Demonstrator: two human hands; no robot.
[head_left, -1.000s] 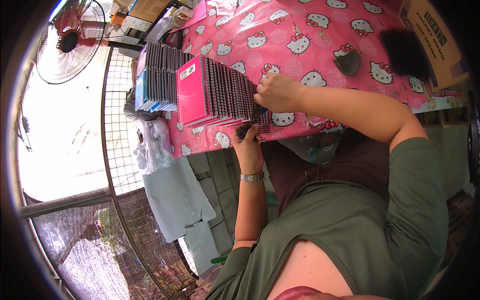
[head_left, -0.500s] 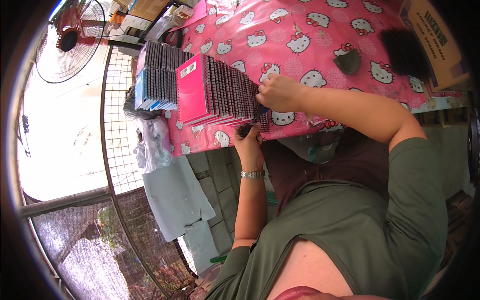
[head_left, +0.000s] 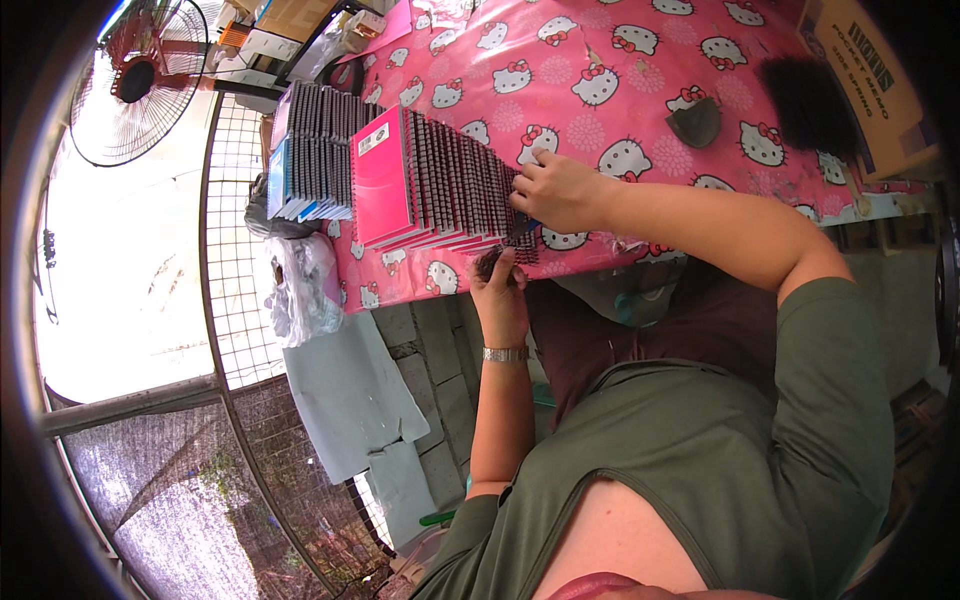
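Note:
A row of spiral notebooks [head_left: 455, 185] with a pink front cover [head_left: 381, 178] stands on edge on the pink cartoon-cat tablecloth [head_left: 620, 80]. My right hand [head_left: 560, 190] rests on the near end of the row, fingers curled over the last notebooks. My left hand [head_left: 500, 290] is at the table's edge below that end and pinches a small dark bundle of spiral wire [head_left: 488, 262]. A second stack with blue covers [head_left: 310, 150] stands just behind the pink row.
A dark wedge-shaped piece [head_left: 695, 122], a pile of black spirals [head_left: 805, 100] and a cardboard box [head_left: 870, 70] lie on the table's right part. A standing fan [head_left: 140, 85], wire mesh fencing [head_left: 235, 260] and a plastic bag [head_left: 300, 290] are on the left.
Both hands stay at the near end of the notebook row; the right hand shifted only slightly over the last notebooks.

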